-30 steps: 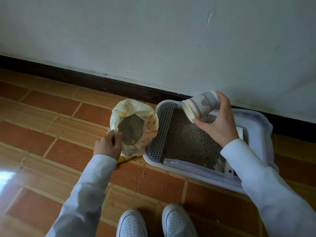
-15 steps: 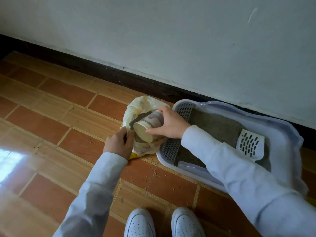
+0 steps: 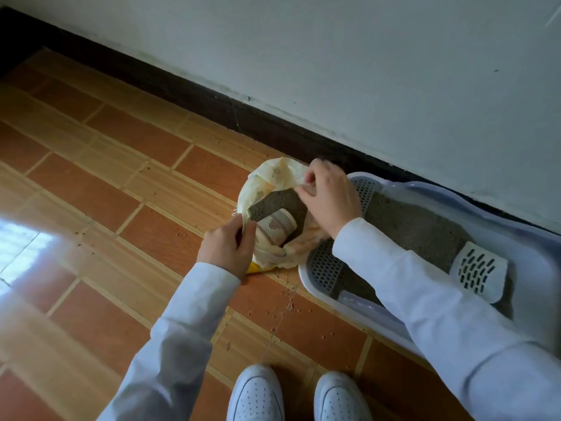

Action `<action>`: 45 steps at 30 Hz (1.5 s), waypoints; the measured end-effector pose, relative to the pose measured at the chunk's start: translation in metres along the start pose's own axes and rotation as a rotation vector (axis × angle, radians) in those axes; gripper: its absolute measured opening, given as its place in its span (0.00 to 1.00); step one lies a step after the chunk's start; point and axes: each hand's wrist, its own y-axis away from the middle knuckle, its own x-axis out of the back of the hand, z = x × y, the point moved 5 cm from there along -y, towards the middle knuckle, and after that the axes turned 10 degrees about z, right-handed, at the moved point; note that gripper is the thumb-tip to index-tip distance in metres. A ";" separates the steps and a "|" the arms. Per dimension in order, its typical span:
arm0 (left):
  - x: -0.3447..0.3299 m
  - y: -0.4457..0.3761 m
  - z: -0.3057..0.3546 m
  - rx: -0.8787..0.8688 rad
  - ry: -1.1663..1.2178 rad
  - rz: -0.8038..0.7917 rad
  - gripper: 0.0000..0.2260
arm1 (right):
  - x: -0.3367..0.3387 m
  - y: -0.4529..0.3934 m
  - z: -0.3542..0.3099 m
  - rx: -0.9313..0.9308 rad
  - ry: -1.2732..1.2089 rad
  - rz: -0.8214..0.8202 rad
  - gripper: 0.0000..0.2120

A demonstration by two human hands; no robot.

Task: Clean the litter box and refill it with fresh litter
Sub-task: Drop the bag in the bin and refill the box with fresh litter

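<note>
A pale yellow litter bag (image 3: 273, 177) stands open on the tiled floor, left of the litter box (image 3: 534, 247). A paper cup (image 3: 277, 224) lies on its side inside the bag, on the grey litter (image 3: 270, 203). My left hand (image 3: 226, 249) pinches the bag's near-left rim. My right hand (image 3: 329, 196) grips the bag's far-right rim. The white box holds grey litter (image 3: 416, 226), a perforated grid panel (image 3: 326, 268) at its left end and a white slotted scoop (image 3: 478, 270) on the litter.
The box sits against a white wall (image 3: 364, 71) with a dark baseboard (image 3: 273, 129). Scattered litter grains (image 3: 285, 302) lie on the orange floor tiles near the bag. My two white shoes (image 3: 299, 396) are at the bottom edge.
My right hand carried the cup from over the box into the bag, let go of it there, and took hold of the bag's rim. The view has shifted leftward.
</note>
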 end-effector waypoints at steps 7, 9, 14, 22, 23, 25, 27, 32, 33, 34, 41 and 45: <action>0.004 -0.003 -0.002 0.023 0.025 0.017 0.17 | -0.016 -0.017 0.032 -0.150 0.017 -0.282 0.21; 0.006 -0.005 -0.005 0.045 0.035 0.031 0.18 | -0.015 -0.019 0.030 -0.131 -0.038 -0.244 0.14; 0.018 -0.011 -0.015 0.117 0.081 0.067 0.17 | -0.013 -0.024 0.015 -0.059 -0.105 -0.174 0.09; 0.065 -0.035 -0.012 0.247 0.150 0.036 0.19 | 0.004 -0.039 -0.015 -0.071 -0.181 -0.249 0.08; 0.075 -0.038 -0.007 0.259 0.150 0.029 0.19 | 0.011 -0.042 -0.021 -0.079 -0.187 -0.268 0.07; 0.101 -0.042 0.006 0.294 0.142 0.035 0.18 | 0.032 -0.047 -0.038 -0.092 -0.191 -0.305 0.08; 0.136 -0.043 0.025 0.329 0.142 0.047 0.17 | 0.063 -0.054 -0.061 -0.099 -0.185 -0.328 0.08; 0.247 -0.049 0.092 0.403 0.158 0.081 0.14 | 0.175 -0.079 -0.134 -0.085 -0.190 -0.336 0.08; 0.273 -0.050 0.108 0.412 0.160 0.090 0.16 | 0.201 -0.085 -0.151 -0.074 -0.197 -0.335 0.07; 0.300 -0.052 0.123 0.422 0.157 0.101 0.18 | 0.227 -0.091 -0.169 -0.062 -0.203 -0.334 0.06; 0.498 -0.055 0.234 0.491 0.202 0.212 0.25 | 0.408 -0.133 -0.297 0.047 -0.227 -0.355 0.07; 0.605 -0.049 0.292 0.528 0.182 0.260 0.24 | 0.499 -0.148 -0.369 0.093 -0.276 -0.376 0.07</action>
